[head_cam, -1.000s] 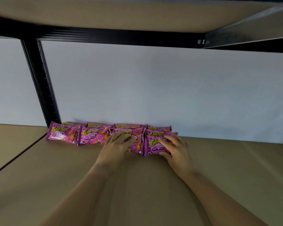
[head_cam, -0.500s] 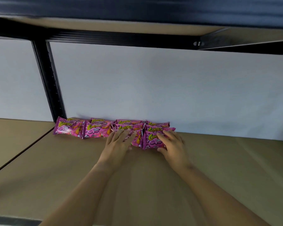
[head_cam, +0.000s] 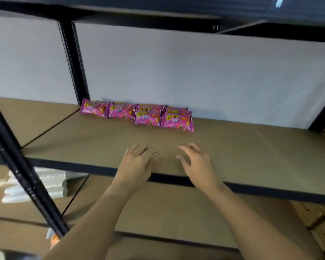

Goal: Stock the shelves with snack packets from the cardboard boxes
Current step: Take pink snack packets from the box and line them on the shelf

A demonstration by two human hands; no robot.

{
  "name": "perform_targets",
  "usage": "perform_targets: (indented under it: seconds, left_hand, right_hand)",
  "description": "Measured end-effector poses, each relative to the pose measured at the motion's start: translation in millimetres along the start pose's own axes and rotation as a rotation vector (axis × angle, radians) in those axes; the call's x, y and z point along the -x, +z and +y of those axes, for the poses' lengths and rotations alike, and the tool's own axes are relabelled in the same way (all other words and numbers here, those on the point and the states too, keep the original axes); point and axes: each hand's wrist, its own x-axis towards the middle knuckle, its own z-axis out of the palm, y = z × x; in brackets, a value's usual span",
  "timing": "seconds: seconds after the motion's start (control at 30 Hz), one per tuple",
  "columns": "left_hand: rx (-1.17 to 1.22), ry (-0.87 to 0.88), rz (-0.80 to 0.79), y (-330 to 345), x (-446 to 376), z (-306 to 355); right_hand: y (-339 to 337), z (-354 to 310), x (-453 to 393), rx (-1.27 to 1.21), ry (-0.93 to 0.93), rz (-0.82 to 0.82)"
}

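Cups [head_cam: 36, 186]: white stacks lying on their sides on the lower shelf at far left, partly behind the front post.
Front post [head_cam: 23, 166]: black metal, slanting across the left of the view.
Back post [head_cam: 74, 62]: black upright at the rear, just left of the packets.
Packets [head_cam: 137, 114]: pink snack packets with yellow lettering, in a row at the back of the shelf against the white wall; the two on the right sit nearer the front, with further packets behind them.
Shelf [head_cam: 251, 147]: brown board with a black front rail.
Left hand [head_cam: 136, 166]: over the shelf's front edge, fingers spread and relaxed, holding nothing, well short of the packets.
Right hand [head_cam: 197, 164]: beside the left, fingers loosely curved and apart, empty, also well apart from the packets.
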Motion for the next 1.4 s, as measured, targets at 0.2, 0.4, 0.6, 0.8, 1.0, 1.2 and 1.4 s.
perform_targets:
  seconds: [0.2,0.4,0.6,0.8,1.0,1.2,1.4]
  left_hand:
    - [0.034,0.052,0.014,41,98,31]
    - [0.168,-0.077,-0.225,155,216,7]
    - [0.190,-0.285,-0.422,279,343,-36]
    - [0.180,-0.527,-0.659,403,462,-91]
    - [0.073,-0.519,-0.791,501,535,-125]
    - [0.001,-0.443,-0.831,564,575,-148]
    - [-0.127,-0.353,-0.965,606,602,-166]
  right_hand:
    - [24,-13,100,-0.091,-0.145,0.098]
    - [127,34,218,-0.082,-0.027,-0.195]
    - [260,93,330,-0.106,0.223,-0.497]
    - [386,152,436,-0.008,0.380,-0.717]
    - [483,193,518,0.142,0.525,-0.863]
    - [551,213,573,0.399,0.581,-0.964]
    - [582,222,584,0.558,0.515,-1.012]
